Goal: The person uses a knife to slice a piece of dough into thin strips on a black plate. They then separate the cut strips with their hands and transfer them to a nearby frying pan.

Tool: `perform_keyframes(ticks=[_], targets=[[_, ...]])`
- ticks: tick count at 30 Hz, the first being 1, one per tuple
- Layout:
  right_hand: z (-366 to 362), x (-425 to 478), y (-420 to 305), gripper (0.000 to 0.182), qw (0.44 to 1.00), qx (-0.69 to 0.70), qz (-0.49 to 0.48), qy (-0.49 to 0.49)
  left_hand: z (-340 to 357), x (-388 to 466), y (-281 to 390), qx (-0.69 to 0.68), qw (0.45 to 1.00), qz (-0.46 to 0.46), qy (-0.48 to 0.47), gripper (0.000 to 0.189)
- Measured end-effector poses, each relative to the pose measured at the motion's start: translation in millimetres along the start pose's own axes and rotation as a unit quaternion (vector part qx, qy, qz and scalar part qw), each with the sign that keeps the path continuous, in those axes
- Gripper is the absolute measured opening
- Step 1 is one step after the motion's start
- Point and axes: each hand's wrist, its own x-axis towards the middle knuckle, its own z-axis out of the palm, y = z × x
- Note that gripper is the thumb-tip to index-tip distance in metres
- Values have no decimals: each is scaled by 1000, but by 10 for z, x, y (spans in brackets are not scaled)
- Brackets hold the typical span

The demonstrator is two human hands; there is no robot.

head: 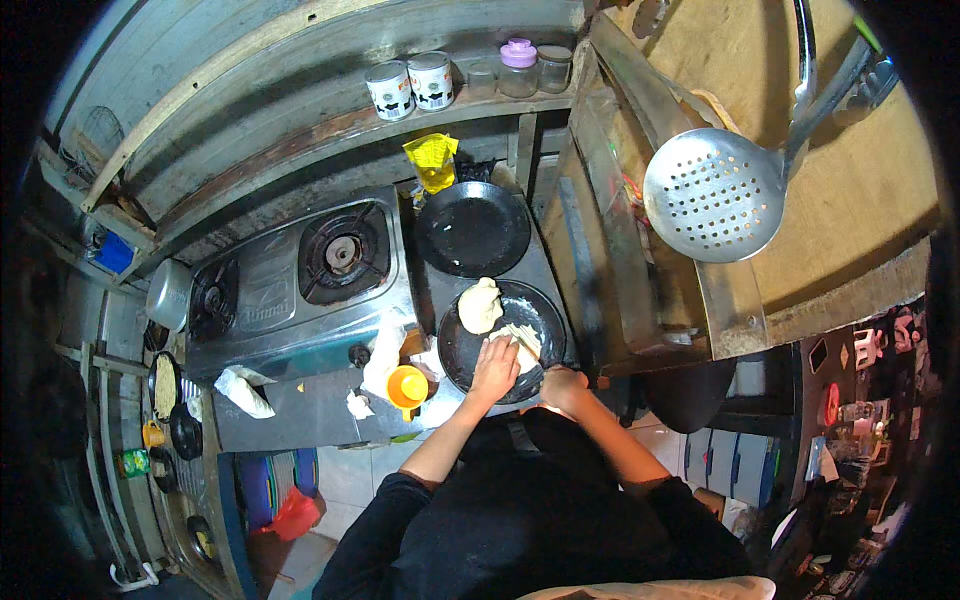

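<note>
A round black pan [450, 341] lies in front of me, its surface dusted with white flour. At its back left rests a lump of pale dough [480, 306]. Beside the lump are flat pale dough strips [529, 346], lying close together. My left hand [496, 366] presses down on the strips with its fingers extended. At the pan's right front rim, my right hand [564, 387] is curled into a fist; whatever it may grip is hidden. Behind stands a second, larger black pan [474, 229] with a small pale bit in it.
Left of the pans is a two-burner gas stove [270, 292]. An orange mug [407, 386] and a white plastic bag [384, 352] stand near my left forearm. A skimmer [716, 195] hangs at upper right by a wooden cabinet [600, 247]. Tins [430, 81] line the back shelf.
</note>
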Motion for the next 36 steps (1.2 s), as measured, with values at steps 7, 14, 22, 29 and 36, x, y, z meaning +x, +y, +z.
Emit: perform_keyframes(ticks=[7,14,22,29,36], targets=[[-122,-190,-64,57,1000,23,12,12,21,-31,-36,-7,999,21,-29,37],[448,-132,196,50,994,20,46,98,4,-27,11,0,999,40,-6,31],[-273,-467,-90,50,997,32,70,7,-31,-7,9,-70,993,86,-47,29],[-149,-573,-69,45,996,-21,80,-39,-25,-31,-10,-68,992,97,-46,29],[159,-234,34,47,993,-70,97,-20,-77,-6,30,-38,990,123,-58,31]])
